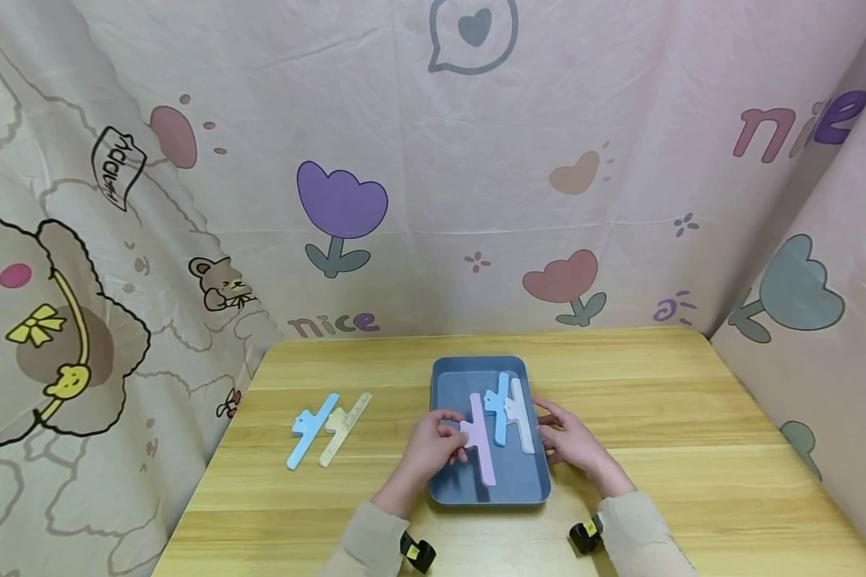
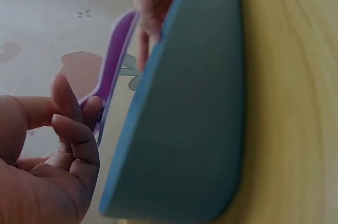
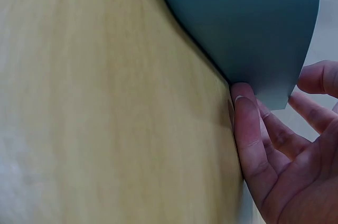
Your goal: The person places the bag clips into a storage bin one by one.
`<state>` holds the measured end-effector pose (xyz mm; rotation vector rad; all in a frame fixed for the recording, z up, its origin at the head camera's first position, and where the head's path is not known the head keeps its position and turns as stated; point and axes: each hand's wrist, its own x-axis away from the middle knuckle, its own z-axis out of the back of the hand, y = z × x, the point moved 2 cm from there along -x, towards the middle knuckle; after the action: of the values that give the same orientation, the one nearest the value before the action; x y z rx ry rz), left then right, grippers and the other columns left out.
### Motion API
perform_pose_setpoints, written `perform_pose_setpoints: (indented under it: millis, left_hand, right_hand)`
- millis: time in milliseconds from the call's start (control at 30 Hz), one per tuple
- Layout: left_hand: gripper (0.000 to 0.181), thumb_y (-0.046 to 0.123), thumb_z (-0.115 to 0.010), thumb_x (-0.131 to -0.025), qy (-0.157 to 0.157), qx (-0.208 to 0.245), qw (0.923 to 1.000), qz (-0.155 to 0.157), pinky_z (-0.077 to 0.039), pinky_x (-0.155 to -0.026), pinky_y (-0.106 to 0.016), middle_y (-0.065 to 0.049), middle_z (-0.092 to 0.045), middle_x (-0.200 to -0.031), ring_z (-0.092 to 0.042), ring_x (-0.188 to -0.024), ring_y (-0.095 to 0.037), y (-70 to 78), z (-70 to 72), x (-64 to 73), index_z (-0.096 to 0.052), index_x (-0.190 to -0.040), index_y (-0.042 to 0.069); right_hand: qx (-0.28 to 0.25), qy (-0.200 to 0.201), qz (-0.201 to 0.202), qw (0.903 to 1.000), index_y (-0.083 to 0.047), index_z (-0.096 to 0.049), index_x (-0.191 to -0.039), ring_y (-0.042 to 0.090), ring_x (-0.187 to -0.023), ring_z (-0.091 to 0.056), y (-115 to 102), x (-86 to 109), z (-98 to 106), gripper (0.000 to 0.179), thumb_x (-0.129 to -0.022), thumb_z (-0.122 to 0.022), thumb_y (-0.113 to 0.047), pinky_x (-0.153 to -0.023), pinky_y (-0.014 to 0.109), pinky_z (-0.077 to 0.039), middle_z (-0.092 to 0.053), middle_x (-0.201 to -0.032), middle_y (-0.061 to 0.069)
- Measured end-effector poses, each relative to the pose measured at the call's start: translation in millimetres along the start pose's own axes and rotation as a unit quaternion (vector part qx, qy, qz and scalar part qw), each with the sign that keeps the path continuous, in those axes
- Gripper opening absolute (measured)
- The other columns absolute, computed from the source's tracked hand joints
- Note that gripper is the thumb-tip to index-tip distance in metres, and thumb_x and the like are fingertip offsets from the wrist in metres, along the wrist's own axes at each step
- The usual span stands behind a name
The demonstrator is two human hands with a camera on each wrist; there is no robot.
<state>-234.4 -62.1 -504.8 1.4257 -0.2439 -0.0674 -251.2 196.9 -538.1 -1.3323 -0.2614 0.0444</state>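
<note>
My left hand [image 1: 436, 441] pinches a long purple plastic clip [image 1: 483, 449] by its handle tab, over the left part of a grey-blue tray [image 1: 491, 498]. In the left wrist view, the purple clip [image 2: 119, 44] stands edge-on beside the rim, thumb and fingertips at its tab. A blue clip [image 1: 503, 425] and a white clip [image 1: 524, 425] lie side by side in the tray. My right hand [image 1: 572, 437] is at the tray's right side. In the right wrist view, its relaxed fingers [image 3: 251, 139] rest along the outer wall [image 3: 253, 34], low ones close to the table.
Left of the tray, a second blue clip [image 1: 313, 433] and a yellow clip [image 1: 345, 430] lie slanted on the wooden table [image 1: 635, 385]. A patterned cloth [image 1: 440, 200] hangs behind the table and along both sides. Black wrist devices [image 1: 418, 553] sit at both sleeves.
</note>
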Motion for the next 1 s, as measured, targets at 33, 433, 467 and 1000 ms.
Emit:
perform_pose_setpoints:
  millis: [33, 433, 467, 1000]
  left_hand:
    - [0.028, -0.001, -0.065, -0.090, -0.001, -0.006, 1.0000, 0.003, -0.047, -0.051, -0.027, -0.006, -0.061, -0.066, -0.061, -0.055, -0.020, -1.3, -2.5, 0.1, -0.055, -0.116, -0.006]
    - [0.024, 0.000, -0.066, -0.089, 0.004, -0.070, 0.9974, 0.020, -0.047, -0.051, -0.029, -0.004, -0.062, -0.066, -0.061, -0.055, -0.019, -13.5, -21.5, -2.3, -0.057, -0.111, 0.000]
    - [0.024, -0.001, -0.067, -0.088, 0.004, -0.070, 0.9974, 0.019, -0.047, -0.051, -0.028, -0.004, -0.062, -0.066, -0.061, -0.054, -0.019, -14.3, -22.6, -2.3, -0.057, -0.110, -0.001]
    - [0.024, -0.006, -0.066, -0.086, -0.018, -0.081, 0.9965, 0.009, -0.050, -0.053, -0.027, -0.004, -0.061, -0.071, -0.060, -0.057, -0.016, -16.0, -27.3, 3.4, -0.061, -0.110, -0.008]
  right_hand:
    - [0.000, 0.003, -0.001, 1.0000, -0.005, -0.033, -0.152, 0.026, -0.073, -0.064, 0.0, -0.1, -0.1, 0.059, -0.096, -0.050, 0.001, -0.058, 0.042, -0.056, -0.052, -0.125, 0.029]
    - [0.000, 0.004, -0.004, 1.0000, -0.005, -0.034, -0.152, 0.026, -0.074, -0.064, 0.2, -0.1, 0.2, 0.059, -0.096, -0.050, 0.001, -0.058, 0.042, -0.056, -0.052, -0.124, 0.029]
    - [0.001, 0.004, -0.003, 1.0000, -0.006, -0.034, -0.152, 0.026, -0.074, -0.064, 0.3, 0.0, 0.2, 0.059, -0.095, -0.050, 0.001, -0.058, 0.042, -0.056, -0.052, -0.124, 0.029]
    - [0.001, -0.003, 0.001, 1.0000, -0.006, -0.032, -0.153, 0.027, -0.074, -0.064, -0.5, 1.5, 0.3, 0.061, -0.095, -0.051, -0.001, -0.058, 0.043, -0.056, -0.051, -0.126, 0.030]
